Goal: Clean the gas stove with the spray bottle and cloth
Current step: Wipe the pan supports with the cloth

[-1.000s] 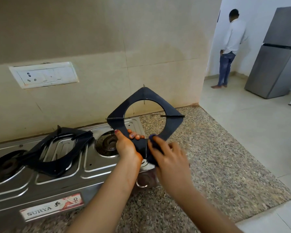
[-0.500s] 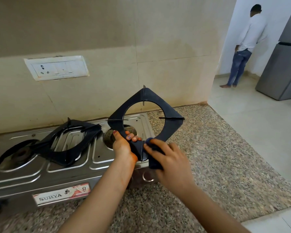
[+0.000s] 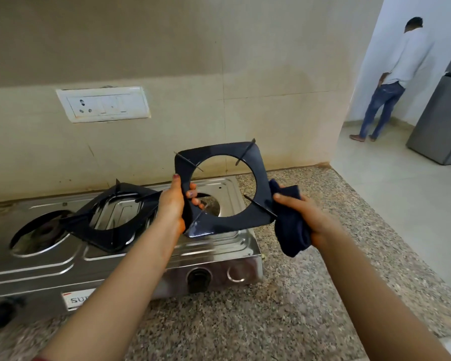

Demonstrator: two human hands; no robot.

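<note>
We see the left hand (image 3: 171,204) gripping a black pan support (image 3: 219,150) by its left edge, thumb up along the rim and fingers curled round the far side. The support is lifted clear of the gas stove (image 3: 227,247) and tilted towards us. It is a glossy, rounded square plate with a big round hole and thin prongs at its corners, and its lowest corner shows a pale smear. The right hand (image 3: 307,217) clutches a bunched dark blue cloth (image 3: 292,230) against the support's right edge, and the loose end hangs below the palm. The steel stove lies under and to the left of both hands on the speckled counter (image 3: 297,295), with a round burner opening (image 3: 210,204) showing through the hole. Left of the left hand, a second pan support (image 3: 107,239) rests askew on the stove top. Far beyond the right hand a person (image 3: 399,74) stands near a grey fridge (image 3: 443,126).
</note>
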